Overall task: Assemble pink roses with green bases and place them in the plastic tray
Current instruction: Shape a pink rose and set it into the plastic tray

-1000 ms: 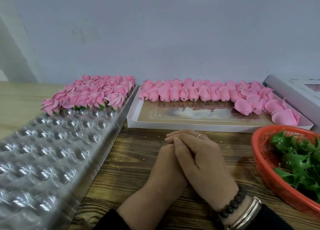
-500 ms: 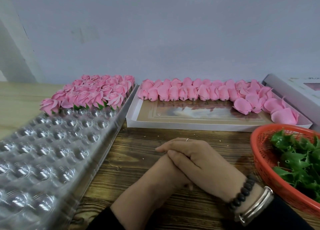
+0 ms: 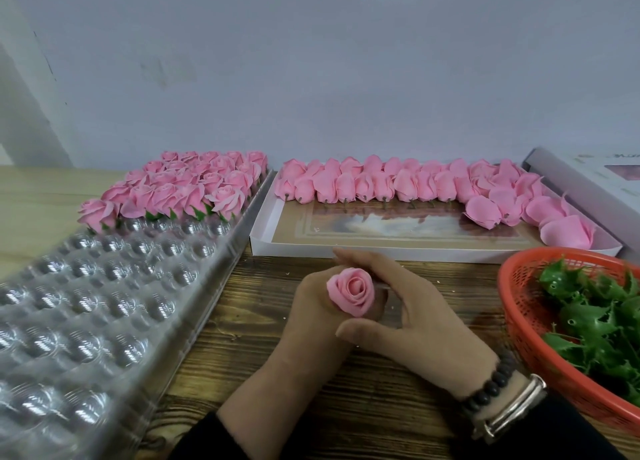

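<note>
Left grip (image 3: 313,307) holds a pink rose (image 3: 351,291) upright, bloom up, above the wooden surface (image 3: 381,407) — right hand (image 3: 415,316) cups beside it, fingers relaxed. Clear plastic tray (image 3: 104,307) lies left, part filled with roses (image 3: 187,186) — red basket of green bases (image 3: 595,317) sits right.

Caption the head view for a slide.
Left hand holds a pink rose beside the open right hand, between plastic tray and red basket.
</note>
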